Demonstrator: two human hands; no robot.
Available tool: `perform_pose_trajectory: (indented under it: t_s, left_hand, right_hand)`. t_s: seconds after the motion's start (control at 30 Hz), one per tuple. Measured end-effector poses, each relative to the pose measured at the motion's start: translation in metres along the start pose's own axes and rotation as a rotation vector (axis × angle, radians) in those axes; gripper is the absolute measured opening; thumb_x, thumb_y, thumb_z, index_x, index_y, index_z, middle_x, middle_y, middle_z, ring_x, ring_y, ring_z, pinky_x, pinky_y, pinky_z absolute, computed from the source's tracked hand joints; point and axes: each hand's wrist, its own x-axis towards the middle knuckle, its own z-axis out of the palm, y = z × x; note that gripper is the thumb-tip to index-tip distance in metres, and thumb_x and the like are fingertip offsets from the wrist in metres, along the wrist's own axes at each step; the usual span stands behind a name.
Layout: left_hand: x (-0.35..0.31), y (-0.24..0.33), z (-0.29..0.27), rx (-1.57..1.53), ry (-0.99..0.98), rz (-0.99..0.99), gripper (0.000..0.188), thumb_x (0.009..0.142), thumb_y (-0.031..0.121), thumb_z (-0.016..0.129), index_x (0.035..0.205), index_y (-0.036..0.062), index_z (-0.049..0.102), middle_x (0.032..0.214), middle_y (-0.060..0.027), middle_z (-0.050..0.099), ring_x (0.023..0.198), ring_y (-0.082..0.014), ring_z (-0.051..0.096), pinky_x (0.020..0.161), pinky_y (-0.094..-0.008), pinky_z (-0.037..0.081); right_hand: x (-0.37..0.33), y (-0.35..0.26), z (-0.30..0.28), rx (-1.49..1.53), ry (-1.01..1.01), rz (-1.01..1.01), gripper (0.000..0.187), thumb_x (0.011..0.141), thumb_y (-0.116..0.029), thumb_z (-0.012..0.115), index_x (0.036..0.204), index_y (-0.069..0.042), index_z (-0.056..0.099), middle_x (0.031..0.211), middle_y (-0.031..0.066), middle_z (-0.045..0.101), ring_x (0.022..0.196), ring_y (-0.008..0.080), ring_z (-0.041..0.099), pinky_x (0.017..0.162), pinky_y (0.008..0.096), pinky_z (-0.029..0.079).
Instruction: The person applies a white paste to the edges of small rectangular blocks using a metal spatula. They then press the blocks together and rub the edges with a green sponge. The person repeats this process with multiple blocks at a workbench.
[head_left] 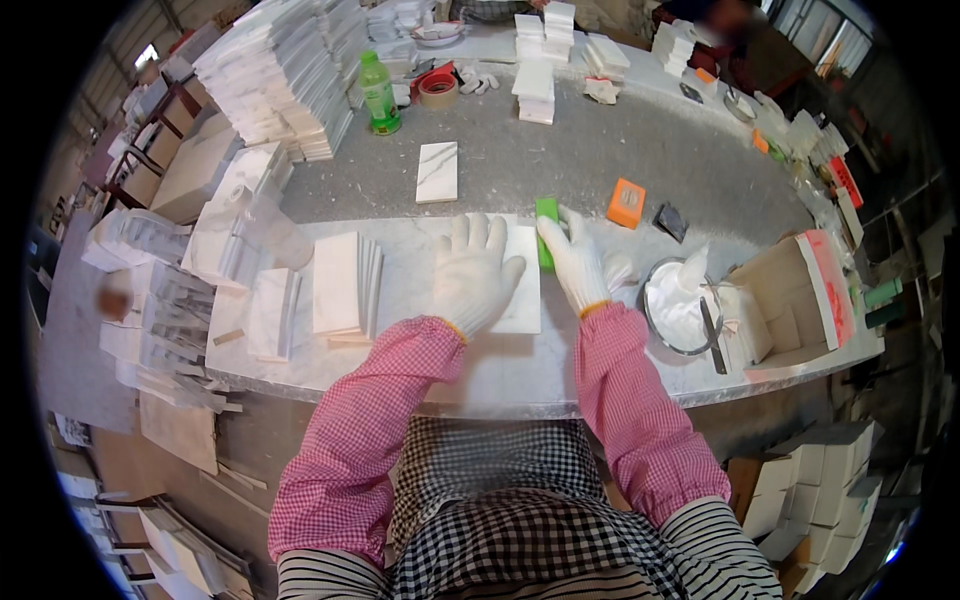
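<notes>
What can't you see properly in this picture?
- White tile, head view: mostly covered by the left hand.
- Green block: its lower end is hidden in the right hand.
- Round metal bowl: what the white stuff inside is.
- Far table end: things too small.

White knitted gloves with orange cuffs are worn on the left hand (472,272) and right hand (577,262). Pink checked oversleeves cover striped sleeves; a black-and-white checked apron is worn.

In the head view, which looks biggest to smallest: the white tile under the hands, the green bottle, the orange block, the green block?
1. White tile
2. Green bottle, though it stands farther off
3. Orange block
4. Green block, partly hidden by the right hand, so unsure
</notes>
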Motion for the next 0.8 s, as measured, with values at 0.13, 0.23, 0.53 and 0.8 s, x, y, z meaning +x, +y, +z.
perform_pose_trajectory:
  t_s: [0.13, 0.23, 0.53, 0.8]
  left_hand:
    - [0.000, 0.002, -0.008, -0.060, -0.027, 0.001, 0.066, 0.099, 0.039, 0.057, 0.150, -0.0022, 0.046, 0.147, -0.0216, 0.051, 0.137, -0.0394, 0.045, 0.112, -0.0508, 0.038]
    - [-0.001, 0.002, -0.004, -0.068, 0.004, 0.005, 0.065, 0.099, 0.039, 0.058, 0.148, -0.0021, 0.047, 0.146, -0.0219, 0.051, 0.136, -0.0395, 0.045, 0.112, -0.0507, 0.038]
    - [-0.002, -0.002, -0.001, -0.080, 0.047, 0.000, 0.064, 0.097, 0.040, 0.060, 0.145, -0.0013, 0.050, 0.145, -0.0221, 0.052, 0.134, -0.0389, 0.046, 0.111, -0.0503, 0.039]
    - [0.000, 0.002, -0.007, -0.076, 0.002, 0.022, 0.063, 0.097, 0.039, 0.060, 0.145, -0.0009, 0.050, 0.144, -0.0213, 0.052, 0.135, -0.0398, 0.046, 0.110, -0.0514, 0.038]
  right_hand:
    - [-0.053, 0.010, -0.011, -0.184, -0.009, -0.065, 0.073, 0.096, -0.047, 0.066, 0.146, 0.005, 0.053, 0.141, 0.0281, 0.062, 0.134, 0.0391, 0.058, 0.111, 0.0438, 0.045]
    - [-0.052, 0.005, -0.013, -0.238, 0.002, -0.082, 0.071, 0.097, -0.047, 0.065, 0.146, 0.003, 0.054, 0.140, 0.0284, 0.063, 0.133, 0.0415, 0.059, 0.111, 0.0444, 0.045]
    - [-0.019, 0.005, -0.006, -0.282, 0.006, -0.114, 0.074, 0.095, -0.049, 0.066, 0.148, 0.001, 0.052, 0.136, 0.0298, 0.065, 0.129, 0.0439, 0.061, 0.107, 0.0455, 0.048]
    - [-0.008, -0.004, -0.008, -0.317, 0.066, -0.106, 0.075, 0.097, -0.053, 0.062, 0.149, -0.001, 0.052, 0.141, 0.0283, 0.063, 0.132, 0.0430, 0.060, 0.109, 0.0452, 0.047]
